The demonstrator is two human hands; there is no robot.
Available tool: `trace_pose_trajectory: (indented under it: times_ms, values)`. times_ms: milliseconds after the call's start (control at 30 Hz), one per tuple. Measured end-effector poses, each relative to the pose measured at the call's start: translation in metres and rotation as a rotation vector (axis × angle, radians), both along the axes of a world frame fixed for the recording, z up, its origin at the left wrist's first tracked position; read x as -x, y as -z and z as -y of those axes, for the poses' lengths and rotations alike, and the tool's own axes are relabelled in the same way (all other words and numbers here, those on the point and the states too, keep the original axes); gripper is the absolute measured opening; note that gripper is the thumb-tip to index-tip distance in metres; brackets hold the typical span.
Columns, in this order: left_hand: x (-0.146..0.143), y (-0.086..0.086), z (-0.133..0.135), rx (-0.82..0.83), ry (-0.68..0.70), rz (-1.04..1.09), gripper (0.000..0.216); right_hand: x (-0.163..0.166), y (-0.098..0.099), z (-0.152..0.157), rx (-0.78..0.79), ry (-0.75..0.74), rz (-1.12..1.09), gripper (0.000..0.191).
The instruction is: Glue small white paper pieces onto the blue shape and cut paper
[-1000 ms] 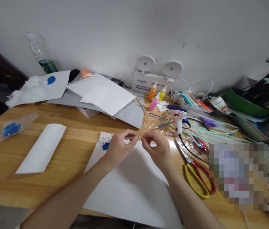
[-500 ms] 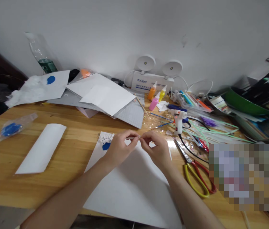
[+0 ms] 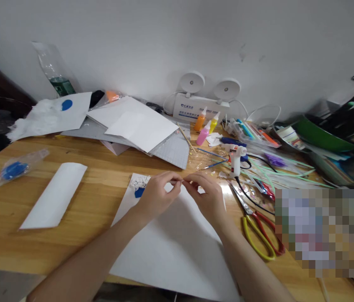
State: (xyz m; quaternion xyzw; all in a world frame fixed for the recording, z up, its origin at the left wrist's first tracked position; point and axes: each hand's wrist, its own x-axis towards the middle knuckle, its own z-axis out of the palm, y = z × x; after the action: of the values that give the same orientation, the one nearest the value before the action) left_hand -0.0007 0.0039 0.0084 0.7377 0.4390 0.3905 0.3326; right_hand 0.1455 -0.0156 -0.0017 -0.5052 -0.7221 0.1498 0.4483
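My left hand (image 3: 161,189) and my right hand (image 3: 204,191) meet fingertip to fingertip above a large white sheet (image 3: 170,256). Both are closed in a pinch, thumb against forefinger. Whatever lies between the fingertips is too small to make out. On the sheet's far left corner, beside my left hand, there is a blue patch (image 3: 139,192) with a clump of white scraps (image 3: 139,181) just behind it. To the right of my right hand lie scissors (image 3: 252,214) with one yellow and one red handle.
A white glue gun (image 3: 235,159) stands beyond the scissors, its cord running right. Small paint bottles (image 3: 203,133) stand near the wall. On the left are a curved white paper piece (image 3: 55,195) and a bag of blue material (image 3: 15,170). White boards (image 3: 145,126) lie stacked behind.
The fingers of my right hand have shifted slightly at the pinch and look a little straighter. My left hand stays nearly still, and the things on the table have not moved.
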Motion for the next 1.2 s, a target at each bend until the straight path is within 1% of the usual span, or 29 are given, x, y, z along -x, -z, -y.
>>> trace_pose_trajectory:
  times_ms: [133, 267, 367, 467, 600, 933, 1200]
  values:
    - [0.0001, 0.0004, -0.0003, -0.003, 0.021, 0.004, 0.013, 0.0005, 0.0015, -0.0007, 0.015, -0.006, -0.007, 0.007]
    - [0.0008, -0.0013, -0.0006, 0.008, 0.045, 0.018, 0.014, 0.0012, 0.0019, -0.0016, 0.020, 0.053, -0.065, 0.012]
    - [0.0015, -0.0021, -0.0012, 0.020, 0.061, 0.025, 0.014, 0.0010, 0.0016, -0.0020, 0.043, 0.011, -0.067, 0.009]
    - [0.0013, -0.0019, -0.0013, 0.026, 0.045, 0.019, 0.013, 0.0004, 0.0011, -0.0017, 0.035, -0.030, -0.059, 0.006]
    - [0.0001, -0.0024, 0.0002, 0.023, 0.029, 0.025, 0.011, -0.0001, 0.0001, -0.0011, 0.014, -0.010, -0.064, 0.005]
    - [0.0012, 0.0007, -0.0013, 0.001, -0.050, 0.032, 0.007, -0.0009, -0.0034, -0.0001, 0.068, -0.029, -0.079, 0.005]
    - [0.0002, -0.0012, -0.0001, 0.012, -0.014, 0.034, 0.010, 0.0005, -0.0032, 0.0004, 0.068, -0.039, -0.073, 0.005]
